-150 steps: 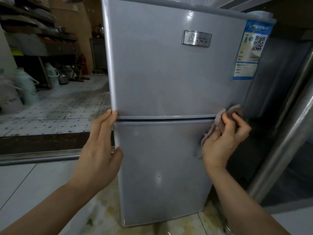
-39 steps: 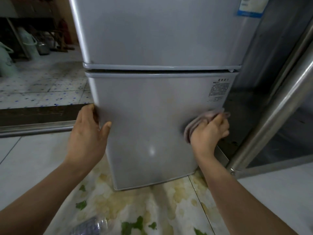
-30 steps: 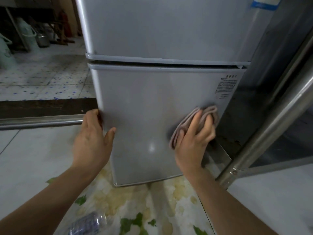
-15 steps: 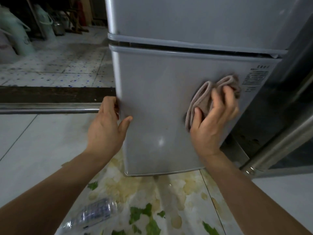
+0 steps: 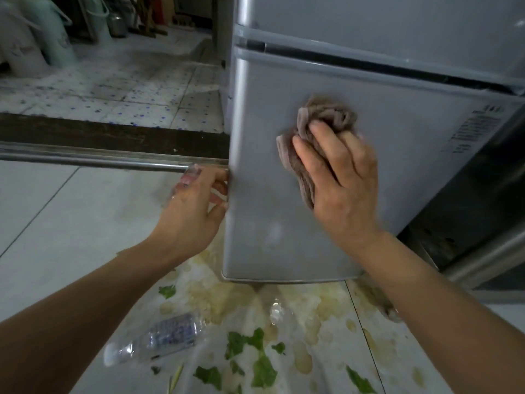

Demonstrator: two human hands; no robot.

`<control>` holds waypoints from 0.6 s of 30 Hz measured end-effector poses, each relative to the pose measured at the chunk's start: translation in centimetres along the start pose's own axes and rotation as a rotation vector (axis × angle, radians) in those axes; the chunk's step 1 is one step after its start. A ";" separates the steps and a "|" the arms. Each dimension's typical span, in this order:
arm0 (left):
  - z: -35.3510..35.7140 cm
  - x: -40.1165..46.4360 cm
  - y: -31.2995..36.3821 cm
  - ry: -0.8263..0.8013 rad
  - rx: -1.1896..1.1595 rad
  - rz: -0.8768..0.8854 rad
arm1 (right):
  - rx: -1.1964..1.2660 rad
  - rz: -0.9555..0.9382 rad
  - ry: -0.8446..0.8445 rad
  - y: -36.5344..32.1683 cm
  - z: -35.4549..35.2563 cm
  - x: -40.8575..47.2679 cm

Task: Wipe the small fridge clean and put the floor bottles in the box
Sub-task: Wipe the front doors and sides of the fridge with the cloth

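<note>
The small silver fridge (image 5: 397, 177) stands in front of me with both doors closed. My right hand (image 5: 338, 177) presses a bunched brownish cloth (image 5: 306, 132) flat against the lower door, about mid-height. My left hand (image 5: 193, 206) grips the left edge of that lower door, fingers curled around it. An empty clear plastic bottle (image 5: 159, 336) with a blue label lies on its side on the floor below my left forearm. Another clear bottle (image 5: 187, 177) shows partly behind my left hand. No box is in view.
The floor by the fridge base carries a yellowish spill and green leaf scraps (image 5: 255, 356). A metal door rail (image 5: 93, 160) runs across the floor at left. Pale jugs (image 5: 31, 44) stand at the far left. A steel frame (image 5: 488, 260) borders the fridge's right side.
My right hand has slid the cloth leftward across the lower door, away from the text label. My left hand has shifted lower on the door edge. The view has tilted down, showing more floor.
</note>
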State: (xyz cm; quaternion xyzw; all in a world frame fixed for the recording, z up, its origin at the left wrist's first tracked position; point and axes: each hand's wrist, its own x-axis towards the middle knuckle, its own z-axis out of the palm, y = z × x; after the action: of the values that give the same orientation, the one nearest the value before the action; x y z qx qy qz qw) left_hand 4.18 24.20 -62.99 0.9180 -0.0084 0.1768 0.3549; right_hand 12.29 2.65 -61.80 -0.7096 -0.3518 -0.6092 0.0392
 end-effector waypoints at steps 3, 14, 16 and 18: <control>-0.2 -0.4 -0.2 -0.049 -0.074 -0.021 | -0.001 -0.007 -0.059 -2.1 1.1 -1.6; -2.3 -1.5 -1.9 -0.034 -0.057 -0.103 | -0.010 -0.319 -0.327 -3.3 -0.5 -0.1; -2.5 -1.8 -2.4 0.010 -0.064 -0.162 | -0.009 -0.205 -0.162 -3.2 0.3 3.9; -2.8 -2.1 -2.9 0.021 -0.074 -0.188 | -0.004 -0.187 -0.090 -3.8 1.0 5.9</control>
State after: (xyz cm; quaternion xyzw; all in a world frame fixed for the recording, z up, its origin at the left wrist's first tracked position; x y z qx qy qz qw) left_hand 1.71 27.94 -63.69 0.8991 0.0748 0.1519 0.4037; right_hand 11.13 8.63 -58.20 -0.7005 -0.4166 -0.5784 -0.0349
